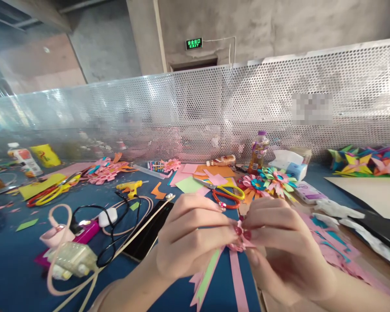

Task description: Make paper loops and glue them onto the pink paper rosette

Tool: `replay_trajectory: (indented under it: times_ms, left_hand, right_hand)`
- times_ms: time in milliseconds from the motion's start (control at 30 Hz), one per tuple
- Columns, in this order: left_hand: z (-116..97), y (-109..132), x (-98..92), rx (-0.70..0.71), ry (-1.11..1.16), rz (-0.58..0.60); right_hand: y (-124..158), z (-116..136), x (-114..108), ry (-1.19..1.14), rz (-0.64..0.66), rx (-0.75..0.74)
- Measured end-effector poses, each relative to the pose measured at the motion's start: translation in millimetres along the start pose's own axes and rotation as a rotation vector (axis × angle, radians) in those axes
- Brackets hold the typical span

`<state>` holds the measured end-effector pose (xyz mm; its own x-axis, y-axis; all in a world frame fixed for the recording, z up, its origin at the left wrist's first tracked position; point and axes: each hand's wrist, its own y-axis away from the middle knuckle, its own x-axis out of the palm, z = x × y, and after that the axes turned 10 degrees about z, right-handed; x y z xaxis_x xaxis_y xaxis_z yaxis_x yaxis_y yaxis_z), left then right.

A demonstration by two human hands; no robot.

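Note:
My left hand (198, 236) and my right hand (282, 242) meet at the front centre, fingertips pinched together on a pink paper flower (236, 247). Most of the flower is hidden behind my fingers. Below it hang a pink paper strip (238, 277) and a green strip (208, 275) edged with pink, its end notched. Just beyond my hands lie scissors (229, 193) with yellow and red-orange handles. A dark phone (146, 236) rests beside my left wrist.
A yellow glue gun (130, 188) and tangled cables on a power strip (86, 232) lie left. Behind are coloured paper sheets (188, 185), finished paper flowers (277, 180) and a drink bottle (259, 151). Cut pink and blue strips (334, 242) lie right. A perforated metal screen (198, 104) stands at the back.

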<state>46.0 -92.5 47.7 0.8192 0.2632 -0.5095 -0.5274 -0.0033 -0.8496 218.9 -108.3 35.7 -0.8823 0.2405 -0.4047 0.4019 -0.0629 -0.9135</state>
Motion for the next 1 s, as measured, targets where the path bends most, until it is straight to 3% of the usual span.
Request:
replay_trajectory:
  times_ms: [367, 1000]
  left_hand:
    - [5, 8, 8.8, -0.078, 0.156, -0.029]
    - [2, 5, 22.1, -0.292, 0.399, -0.111]
  right_hand:
    - [8, -2, 0, -0.125, 0.088, 0.101]
    - [16, 1, 10, -0.240, 0.015, 0.256]
